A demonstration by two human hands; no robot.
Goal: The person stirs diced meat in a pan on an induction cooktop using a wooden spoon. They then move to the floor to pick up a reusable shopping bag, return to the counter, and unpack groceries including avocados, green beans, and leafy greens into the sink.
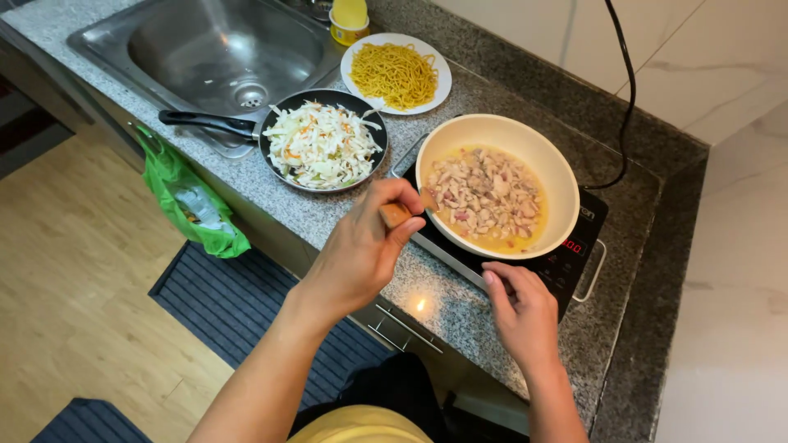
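Head view: cream pan of chopped meat in yellow liquid, sitting on the black induction cooker, far and right of both hands. Wooden spatula, long axis running left to right into the pan's near-left rim, clasped in the closed left hand. Right hand nearer the cooker's controls, fingers loosely curled, holding nothing. Farther left: dark pan of shredded vegetables, plate of noodles.

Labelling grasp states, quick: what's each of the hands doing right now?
Left hand: closed on the brown wooden handle at the cream frying pan.
Right hand: open, fingertips on the black induction cooker, holding nothing.
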